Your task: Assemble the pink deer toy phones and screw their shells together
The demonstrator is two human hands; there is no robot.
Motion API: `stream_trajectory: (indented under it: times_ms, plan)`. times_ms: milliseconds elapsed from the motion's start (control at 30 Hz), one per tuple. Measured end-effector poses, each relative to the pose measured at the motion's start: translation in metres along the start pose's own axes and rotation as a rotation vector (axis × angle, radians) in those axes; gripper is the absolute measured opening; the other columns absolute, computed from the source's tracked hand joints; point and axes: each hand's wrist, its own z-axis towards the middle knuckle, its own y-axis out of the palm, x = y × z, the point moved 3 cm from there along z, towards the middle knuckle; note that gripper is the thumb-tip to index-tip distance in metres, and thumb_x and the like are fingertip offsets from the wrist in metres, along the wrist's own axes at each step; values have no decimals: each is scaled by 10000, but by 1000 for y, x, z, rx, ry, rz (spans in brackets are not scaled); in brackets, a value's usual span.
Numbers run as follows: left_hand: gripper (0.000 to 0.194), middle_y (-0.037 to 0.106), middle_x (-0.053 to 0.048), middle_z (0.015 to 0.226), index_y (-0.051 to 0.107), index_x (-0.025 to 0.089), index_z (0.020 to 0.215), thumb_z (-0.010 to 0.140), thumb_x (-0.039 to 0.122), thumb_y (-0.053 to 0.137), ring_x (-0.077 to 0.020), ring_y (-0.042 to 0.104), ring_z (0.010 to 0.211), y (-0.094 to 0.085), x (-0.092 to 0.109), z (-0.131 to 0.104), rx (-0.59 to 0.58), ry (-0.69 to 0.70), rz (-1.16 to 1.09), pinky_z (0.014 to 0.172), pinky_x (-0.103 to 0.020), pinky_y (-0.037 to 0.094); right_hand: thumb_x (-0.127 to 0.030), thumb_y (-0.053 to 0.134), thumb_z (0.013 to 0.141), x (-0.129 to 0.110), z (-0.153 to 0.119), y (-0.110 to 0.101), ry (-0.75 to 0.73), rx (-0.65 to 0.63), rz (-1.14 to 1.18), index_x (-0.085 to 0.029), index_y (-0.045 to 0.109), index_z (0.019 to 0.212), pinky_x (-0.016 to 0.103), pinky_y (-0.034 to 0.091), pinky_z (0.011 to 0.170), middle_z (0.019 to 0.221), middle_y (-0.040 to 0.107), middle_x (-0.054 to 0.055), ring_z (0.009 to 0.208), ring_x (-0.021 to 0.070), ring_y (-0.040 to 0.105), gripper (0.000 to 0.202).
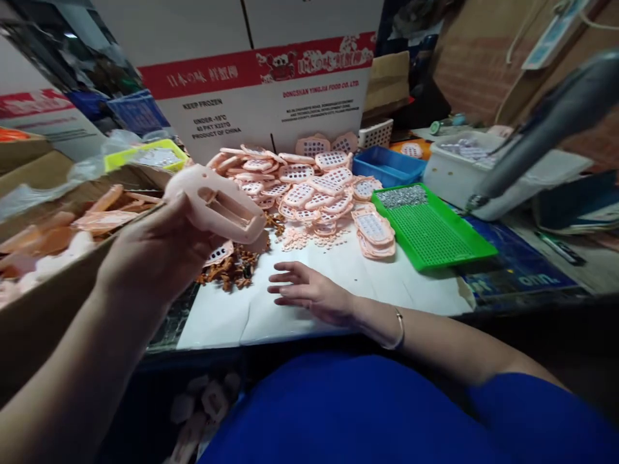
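My left hand (155, 248) is raised at the left, its fingers closed around a pale pink plastic housing (192, 187) with a long rectangular slot. My right hand (316, 293) hovers low over a white sheet (290, 322), fingers stretched and apart, nothing in it. Behind it lie many small pink plastic bits (304, 238). A heap of pink oval plates with dark grid holes (316, 200) rises farther back. Brown small parts (232, 267) are scattered below the held housing. To the right, a few pink plates (374, 232) are stacked.
A green tray (440, 238) holds small silvery pieces, with a blue tray (387, 169) behind. A grey power screwdriver (541, 129) hangs at right. A cardboard box (77, 290) with pink parts stands left. A printed white carton (261, 103) walls the back. More pink parts (215, 399) lie below the table edge.
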Motion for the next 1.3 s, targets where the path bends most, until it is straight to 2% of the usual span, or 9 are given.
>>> stream_trajectory:
  times_ms: [133, 300, 433, 533, 600, 700, 800, 933, 1300]
  plan:
    - [286, 726, -23, 1245, 732, 252, 1083, 921, 259, 497, -291, 448, 1451, 28, -30, -14, -15, -171, -205, 1202, -533, 393, -182, 864, 613, 7, -1, -3, 14, -35, 230, -183, 616, 1044, 316, 553, 903, 995, 697, 16, 902, 158, 727, 498]
    - [288, 746, -15, 1205, 744, 308, 1103, 929, 295, 515, -305, 568, 1346, 42, -53, -20, -47, -130, -239, 1109, -531, 518, -159, 803, 707, -2, -14, -36, -51, 82, 73, -168, 632, 981, 212, 536, 687, 796, 681, -32, 656, 72, 661, 324]
    - [235, 788, -37, 1046, 758, 311, 1049, 882, 404, 622, -320, 737, 1046, 54, -73, -27, -267, -52, -96, 930, -507, 624, -242, 739, 787, -21, -42, -65, -218, 212, -370, -161, 626, 1041, 217, 509, 614, 730, 623, -47, 591, 74, 599, 289]
    - [337, 772, -61, 1145, 692, 283, 1219, 925, 410, 587, -284, 733, 1065, 77, -82, -41, -560, 78, 129, 928, -435, 623, -254, 639, 871, -32, -73, -81, -446, 367, -908, -144, 660, 1076, 256, 507, 691, 860, 685, 21, 690, 107, 605, 233]
    - [364, 737, -85, 1243, 622, 252, 1308, 973, 343, 513, -248, 714, 1115, 97, -87, -55, -732, 278, 322, 948, -385, 610, -239, 574, 924, -32, -93, -88, -524, 441, -1280, -125, 680, 1112, 285, 499, 773, 975, 711, 80, 807, 149, 626, 244]
    - [409, 682, -151, 1334, 554, 193, 1376, 985, 248, 445, -245, 689, 1170, 125, -102, -78, -893, 657, 586, 956, -382, 604, -292, 543, 977, -23, -113, -99, -383, 517, -1661, -139, 699, 1159, 281, 465, 738, 994, 696, 104, 844, 183, 632, 284]
    - [443, 651, -206, 1362, 561, 130, 1373, 948, 176, 442, -316, 632, 1265, 139, -122, -94, -911, 919, 791, 943, -456, 605, -322, 544, 998, -17, -121, -110, -261, 549, -1787, -178, 734, 1126, 269, 426, 683, 966, 668, 90, 817, 180, 624, 271]
    - [480, 644, -206, 1376, 547, 105, 1392, 931, 109, 412, -319, 589, 1323, 134, -137, -96, -889, 1092, 903, 951, -437, 590, -281, 523, 1018, -20, -119, -118, -380, 491, -1740, -165, 738, 1097, 273, 433, 749, 981, 662, 84, 881, 175, 620, 256]
    - [683, 675, -174, 1340, 321, 207, 1549, 930, 189, 608, -313, 636, 1267, 110, -130, -83, -679, 1196, 955, 931, -424, 589, -201, 591, 969, -47, -102, -103, -602, 424, -1408, -124, 680, 909, 250, 440, 790, 897, 671, 28, 846, 133, 599, 132]
